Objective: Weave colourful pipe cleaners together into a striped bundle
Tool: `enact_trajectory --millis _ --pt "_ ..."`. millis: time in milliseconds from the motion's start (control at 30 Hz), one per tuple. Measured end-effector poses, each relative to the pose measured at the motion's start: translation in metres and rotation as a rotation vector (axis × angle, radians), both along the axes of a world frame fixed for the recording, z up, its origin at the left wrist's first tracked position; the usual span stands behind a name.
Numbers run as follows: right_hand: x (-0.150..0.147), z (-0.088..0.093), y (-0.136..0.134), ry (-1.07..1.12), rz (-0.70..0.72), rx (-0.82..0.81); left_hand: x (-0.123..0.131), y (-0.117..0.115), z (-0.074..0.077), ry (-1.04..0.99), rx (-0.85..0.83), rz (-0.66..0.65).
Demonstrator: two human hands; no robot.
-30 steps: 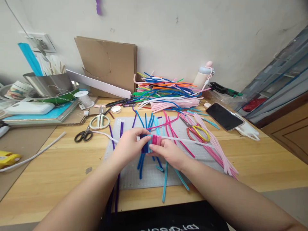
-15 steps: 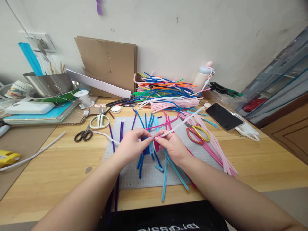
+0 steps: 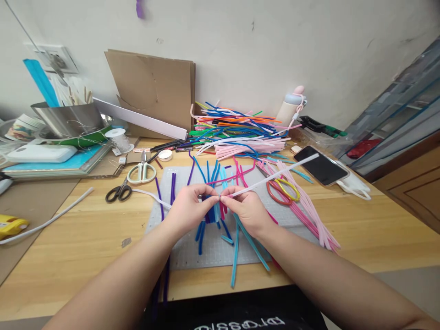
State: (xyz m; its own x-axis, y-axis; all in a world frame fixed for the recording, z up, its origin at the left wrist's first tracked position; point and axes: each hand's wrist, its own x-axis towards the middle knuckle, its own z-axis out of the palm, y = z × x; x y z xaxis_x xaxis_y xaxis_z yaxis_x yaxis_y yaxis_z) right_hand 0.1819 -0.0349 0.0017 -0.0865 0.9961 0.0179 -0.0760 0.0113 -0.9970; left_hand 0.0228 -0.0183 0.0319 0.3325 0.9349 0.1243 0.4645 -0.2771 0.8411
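My left hand and my right hand meet over a grey cutting mat, thumb and fingertips of each pinched together. A white pipe cleaner runs from my right fingertips up to the right, its free end over the phone. Another white length passes behind my left hand; whether it is the same piece is hidden. Under my fingers lies a row of blue pipe cleaners beside pink and purple ones. Light blue pipe cleaners stick out toward me. What my left fingertips grip is mostly covered.
Red-and-yellow scissors and pink pipe cleaners lie right of the mat, near a phone. White-handled scissors and black scissors lie left. A colourful pipe cleaner pile and cardboard stand at the back.
The free end of the white pipe cleaner has moved to the right and now reaches over the phone. Both hands stay nearly in place, still pinching.
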Motion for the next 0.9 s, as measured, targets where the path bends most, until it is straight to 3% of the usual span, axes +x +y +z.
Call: enact_trajectory --millis 333,900 --pt "0.0028 0.0012 0.0043 0.123 0.019 0.036 -0.0015 0.0027 0.0014 -0.084 -0.096 0.026" --pt "0.0024 0.0021 0.0008 0.095 0.001 0.045 -0.0005 -0.0004 0.0038 -0.020 -0.003 0.017"
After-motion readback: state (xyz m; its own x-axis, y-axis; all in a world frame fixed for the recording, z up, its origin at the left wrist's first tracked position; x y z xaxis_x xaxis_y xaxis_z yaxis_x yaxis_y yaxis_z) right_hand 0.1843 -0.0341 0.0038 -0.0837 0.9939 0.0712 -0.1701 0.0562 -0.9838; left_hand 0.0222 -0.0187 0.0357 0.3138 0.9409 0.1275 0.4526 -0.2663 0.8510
